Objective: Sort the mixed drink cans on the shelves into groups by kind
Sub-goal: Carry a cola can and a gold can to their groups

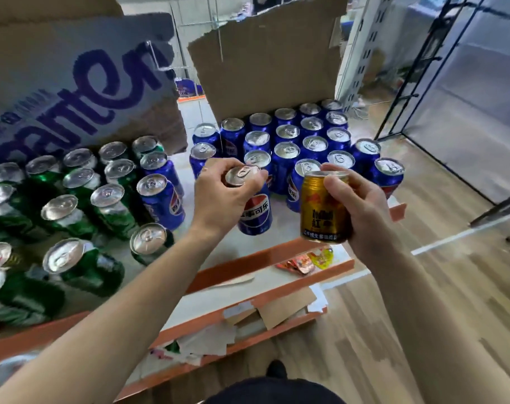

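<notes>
My left hand (218,196) grips a blue cola can (255,214) by its top rim, at the front of the top shelf (248,243). My right hand (361,208) holds a short gold can (320,208) upright in the air, just right of that blue can. Behind both hands stands a block of several blue cola cans (306,138). To the left is a group of several green cans (73,193), with three blue cans (160,196) along its right side.
A cardboard box flap with purple lettering (73,83) hangs over the green cans, and a torn brown flap (265,59) stands behind the blue ones. Lower orange-edged shelves (277,298) hold paper scraps and snack wrappers (303,260). Wooden floor and a black metal frame (422,68) lie to the right.
</notes>
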`<state>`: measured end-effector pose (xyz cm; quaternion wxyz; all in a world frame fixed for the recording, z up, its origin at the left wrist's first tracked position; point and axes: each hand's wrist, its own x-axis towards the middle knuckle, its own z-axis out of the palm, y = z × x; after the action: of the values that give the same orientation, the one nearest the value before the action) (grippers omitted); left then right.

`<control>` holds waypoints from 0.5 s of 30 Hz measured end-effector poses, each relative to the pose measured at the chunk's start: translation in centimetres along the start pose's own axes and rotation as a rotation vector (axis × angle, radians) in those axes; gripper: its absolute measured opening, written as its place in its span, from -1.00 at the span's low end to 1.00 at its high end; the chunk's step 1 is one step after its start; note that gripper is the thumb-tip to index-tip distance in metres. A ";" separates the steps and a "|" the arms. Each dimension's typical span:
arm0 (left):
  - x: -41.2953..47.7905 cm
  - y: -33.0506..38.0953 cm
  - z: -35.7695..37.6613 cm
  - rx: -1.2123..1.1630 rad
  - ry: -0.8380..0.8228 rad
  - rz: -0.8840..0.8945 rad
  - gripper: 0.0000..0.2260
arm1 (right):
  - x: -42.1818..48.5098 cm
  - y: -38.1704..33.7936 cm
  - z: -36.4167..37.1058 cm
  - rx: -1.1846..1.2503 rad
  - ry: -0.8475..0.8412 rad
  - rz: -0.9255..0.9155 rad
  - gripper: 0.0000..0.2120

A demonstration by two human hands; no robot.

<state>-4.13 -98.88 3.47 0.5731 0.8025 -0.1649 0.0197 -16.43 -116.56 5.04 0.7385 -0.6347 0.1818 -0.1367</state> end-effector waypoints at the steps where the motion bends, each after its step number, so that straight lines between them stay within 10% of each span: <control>1: 0.2 -0.4 0.5 0.024 0.009 0.002 -0.75 | 0.2 0.0 -0.2 0.003 -0.003 -0.002 -0.61; 15: -0.5 -4.0 5.5 0.207 0.035 0.076 -0.52 | 1.5 0.6 -2.5 -0.064 -0.105 0.020 -0.54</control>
<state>-4.35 -102.73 -2.21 0.4888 0.8501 -0.1823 0.0724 -16.20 -119.39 4.00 0.7277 -0.6624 0.1536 -0.0900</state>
